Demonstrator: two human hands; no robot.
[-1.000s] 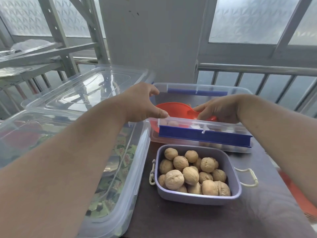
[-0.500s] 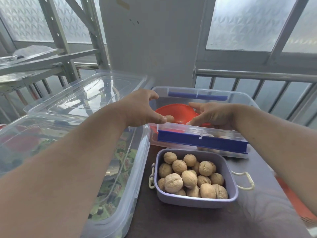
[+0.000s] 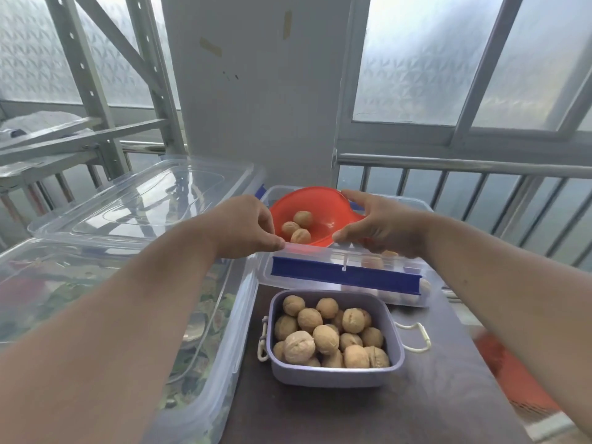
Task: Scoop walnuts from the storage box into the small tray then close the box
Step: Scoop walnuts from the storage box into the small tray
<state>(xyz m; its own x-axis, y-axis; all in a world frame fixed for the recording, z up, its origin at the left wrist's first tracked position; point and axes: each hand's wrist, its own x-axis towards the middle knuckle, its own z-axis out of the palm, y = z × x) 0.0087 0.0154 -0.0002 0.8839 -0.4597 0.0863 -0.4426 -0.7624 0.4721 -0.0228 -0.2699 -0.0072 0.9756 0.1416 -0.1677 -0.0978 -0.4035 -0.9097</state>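
Over the storage box (image 3: 344,277), both hands apparently pinch its rim.

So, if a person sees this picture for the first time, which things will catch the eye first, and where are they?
First the orange scoop at the centre, holding three walnuts inside the clear storage box, with the left hand and the right hand on either side of it at the box's near rim. Next, the small purple tray heaped with walnuts, on the dark table just in front of the box.
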